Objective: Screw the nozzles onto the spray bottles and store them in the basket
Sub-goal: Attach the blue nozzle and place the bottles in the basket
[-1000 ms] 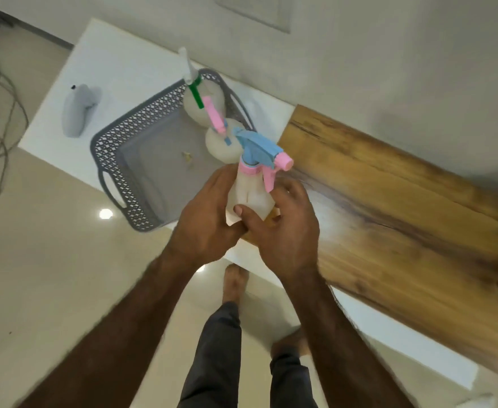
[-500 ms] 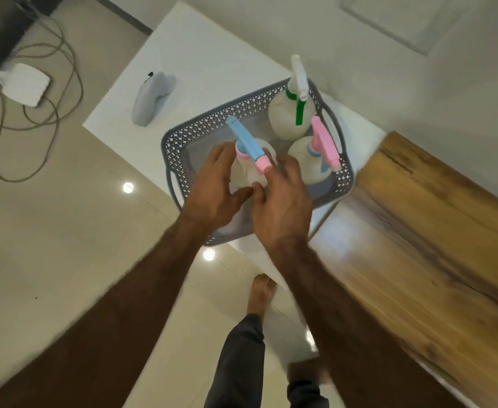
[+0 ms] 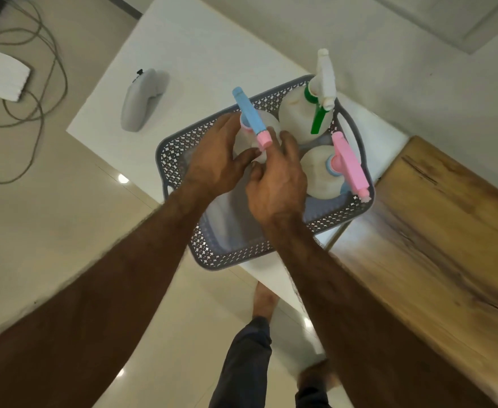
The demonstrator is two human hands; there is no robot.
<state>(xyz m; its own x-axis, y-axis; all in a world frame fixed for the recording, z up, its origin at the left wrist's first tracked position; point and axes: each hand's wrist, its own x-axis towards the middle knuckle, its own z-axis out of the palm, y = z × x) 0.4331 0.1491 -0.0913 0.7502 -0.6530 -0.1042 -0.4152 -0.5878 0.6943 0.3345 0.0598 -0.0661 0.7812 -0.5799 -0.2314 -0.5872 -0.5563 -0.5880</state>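
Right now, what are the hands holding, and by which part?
Both hands, left hand and right hand, grip the blue-nozzle spray bottle by its white body, over the basket.

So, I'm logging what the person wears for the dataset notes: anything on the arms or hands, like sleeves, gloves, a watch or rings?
Nothing shows. The left hand and right hand are bare, no gloves, rings or watch, and both forearms are uncovered to the frame edge, with no sleeves in view.

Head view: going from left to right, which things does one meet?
White adapter → grey controller → blue nozzle → green trigger → pink nozzle → wooden top.
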